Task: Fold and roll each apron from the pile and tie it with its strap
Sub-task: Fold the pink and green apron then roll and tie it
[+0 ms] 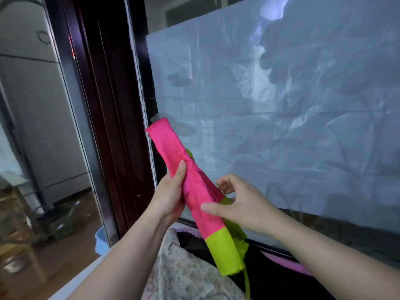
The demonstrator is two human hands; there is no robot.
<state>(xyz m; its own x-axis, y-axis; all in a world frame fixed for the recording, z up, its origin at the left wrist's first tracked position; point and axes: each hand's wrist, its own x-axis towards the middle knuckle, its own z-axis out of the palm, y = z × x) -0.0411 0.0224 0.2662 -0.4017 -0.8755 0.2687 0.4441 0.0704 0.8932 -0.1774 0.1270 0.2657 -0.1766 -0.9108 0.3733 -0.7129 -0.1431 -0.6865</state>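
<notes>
A pink apron (pixel 173 152) with a lime green end is rolled into a long tube and held up in the air, tilted from upper left to lower right. My left hand (pixel 171 191) grips the roll at its middle, thumb on top. My right hand (pixel 240 202) is at the roll's right side, thumb lying on the pink cloth and fingers curled near a green strap (pixel 227 201) behind it. A thin green strap end (pixel 246 282) hangs down from the green end. Whether the right fingers pinch the strap is hidden.
Below the hands lies a pile of cloth: a floral grey fabric (pixel 184 271), dark cloth (pixel 270 278) and a purple piece (pixel 287 264). A window covered with pale film (pixel 281 115) fills the right. A dark door frame (pixel 108 105) stands to the left.
</notes>
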